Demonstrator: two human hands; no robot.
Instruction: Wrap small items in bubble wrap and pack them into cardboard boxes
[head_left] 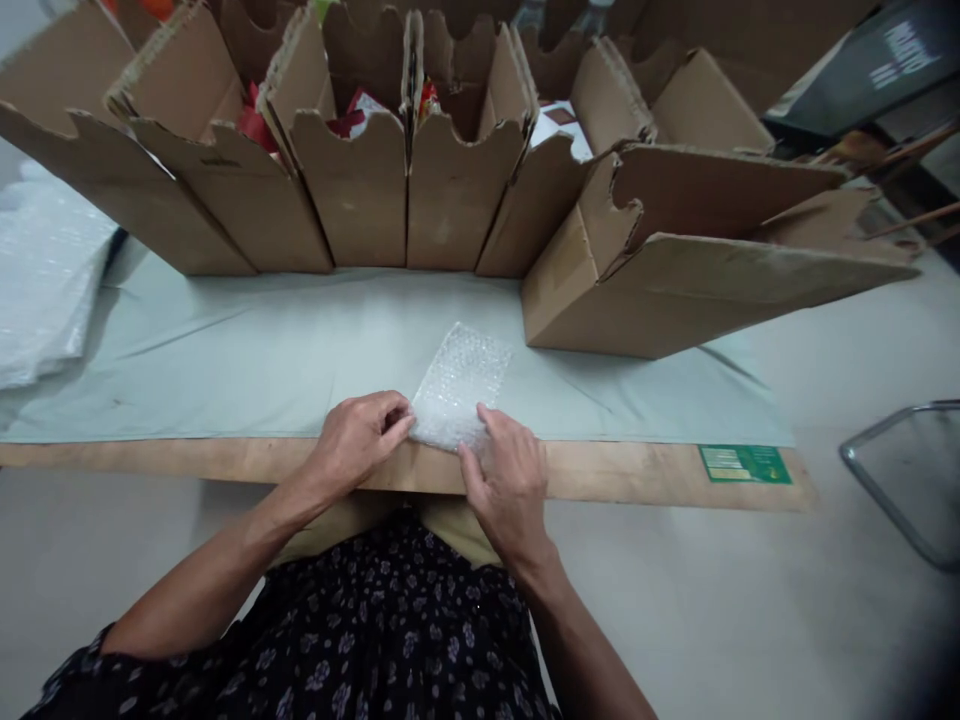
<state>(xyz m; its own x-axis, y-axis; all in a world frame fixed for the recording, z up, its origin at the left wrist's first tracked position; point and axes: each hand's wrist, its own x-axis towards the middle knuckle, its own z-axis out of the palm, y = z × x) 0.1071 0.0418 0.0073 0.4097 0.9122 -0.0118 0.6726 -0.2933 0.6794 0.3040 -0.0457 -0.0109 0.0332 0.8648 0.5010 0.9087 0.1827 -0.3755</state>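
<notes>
Clear rectangular bubble-wrap piece (466, 372): thin plastic, glossy, dimpled. Whitish bubble-wrap stack (45, 275), left: plastic, soft sheen. Pale green cloth sheet (247, 345): matt, lightly creased. Brown cardboard boxes (358, 205), far: matt walls, rough ragged rims. Light brown wooden board (622, 472), near: smooth. Bent grey metal tube (847, 453), right: shiny.

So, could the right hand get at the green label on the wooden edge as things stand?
Probably yes: the wooden edge runs unobstructed from the right hand to the green label, though the hand would likely have to leave the bubble wrap first.
</notes>
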